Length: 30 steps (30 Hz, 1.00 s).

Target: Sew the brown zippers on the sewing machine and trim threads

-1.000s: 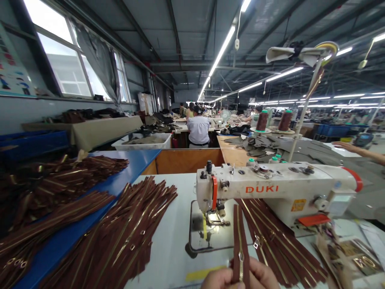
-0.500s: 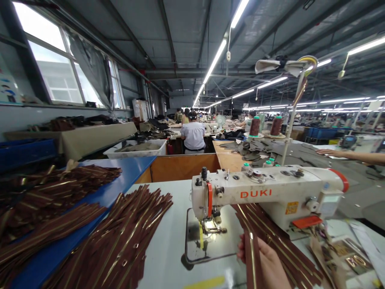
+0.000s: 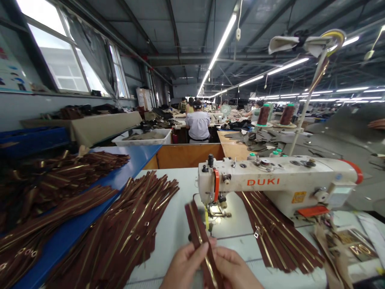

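Both hands hold one brown zipper [image 3: 197,228] with gold teeth, just in front of the sewing machine [image 3: 258,180]. My left hand [image 3: 185,263] pinches it with the thumb lying on top. My right hand [image 3: 233,267] grips its right edge, its fingertips partly behind the tape. The zipper's far end points up and left, left of the lit needle area [image 3: 218,212]. A fanned pile of brown zippers [image 3: 126,228] lies left of my hands. More zippers [image 3: 276,237] with a metal slider lie under the machine arm on the right.
A blue table [image 3: 141,154] at the left carries more zippers [image 3: 75,172]. Thread cones [image 3: 264,115] stand behind the machine. Scraps and a patterned packet [image 3: 356,247] lie at the right. Ahead, a person in a light shirt [image 3: 197,124] sits; another person's hand [image 3: 377,123] shows at far right.
The zipper has moved left from the right-hand pile to in front of the needle area. My left hand has come into view and holds it too. The camera view has shifted slightly.
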{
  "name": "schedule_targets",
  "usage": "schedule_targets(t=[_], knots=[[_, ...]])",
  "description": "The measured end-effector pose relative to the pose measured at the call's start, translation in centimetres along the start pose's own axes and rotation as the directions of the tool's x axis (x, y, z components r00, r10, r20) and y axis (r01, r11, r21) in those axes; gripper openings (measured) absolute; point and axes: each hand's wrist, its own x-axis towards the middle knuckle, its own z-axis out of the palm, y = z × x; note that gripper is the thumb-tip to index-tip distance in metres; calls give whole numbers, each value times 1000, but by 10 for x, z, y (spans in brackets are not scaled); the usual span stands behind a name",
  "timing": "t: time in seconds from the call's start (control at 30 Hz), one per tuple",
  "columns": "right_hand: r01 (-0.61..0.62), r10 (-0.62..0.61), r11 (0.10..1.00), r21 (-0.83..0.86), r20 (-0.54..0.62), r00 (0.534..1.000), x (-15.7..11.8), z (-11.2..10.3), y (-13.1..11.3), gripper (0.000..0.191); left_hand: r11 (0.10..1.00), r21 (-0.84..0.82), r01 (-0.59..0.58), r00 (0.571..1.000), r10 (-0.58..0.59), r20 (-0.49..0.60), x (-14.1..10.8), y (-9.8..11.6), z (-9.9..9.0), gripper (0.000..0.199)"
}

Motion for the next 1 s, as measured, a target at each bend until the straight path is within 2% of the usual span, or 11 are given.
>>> schedule_targets(t=[0.13, 0.23, 0.3, 0.37, 0.43, 0.57, 0.63, 0.7, 0.87, 0.9, 1.0], knots=[[0, -1, 998, -69, -11, 1000, -2, 6, -2, 54, 1000, 22, -7, 987, 10, -163, 16, 12, -24, 52], [-17, 16, 971, -239, -9, 1000, -4, -1, 2, 49, 990, 136, -44, 984, 66, -163, 36, 17, -40, 46], [34, -50, 925, -378, -32, 998, -1, -8, 5, 41, 971, 227, -75, 982, 111, -150, 55, 18, -46, 42], [99, -167, 818, -566, -69, 984, 7, -14, 2, 32, 960, 265, -92, 982, 132, -137, 77, 19, -46, 38], [107, -278, 645, -757, -101, 955, 16, -19, -6, 25, 947, 296, -123, 979, 164, -119, 99, 21, -43, 34], [-3, -411, 310, -951, -137, 901, 34, -21, -26, 15, 883, 403, -240, 945, 309, -112, 129, 25, -34, 22], [-37, -438, 206, -978, -126, 890, 39, -21, -31, 14, 824, 484, -296, 913, 393, -111, 128, 21, -31, 18], [-51, -448, 147, -988, -112, 887, 42, -22, -31, 14, 751, 567, -339, 882, 463, -86, 118, 12, -29, 21], [-74, -449, 98, -992, -110, 887, 46, -23, -29, 16, 569, 709, -417, 857, 506, 98, 77, -22, -21, 26], [-72, -448, 86, -994, -103, 888, 46, -23, -29, 15, 494, 750, -440, 846, 509, 162, 72, -27, -20, 26], [-33, -454, 45, -998, -50, 890, 45, -24, -30, 10, 182, 851, -492, 785, 515, 344, 70, -35, -20, 30]])
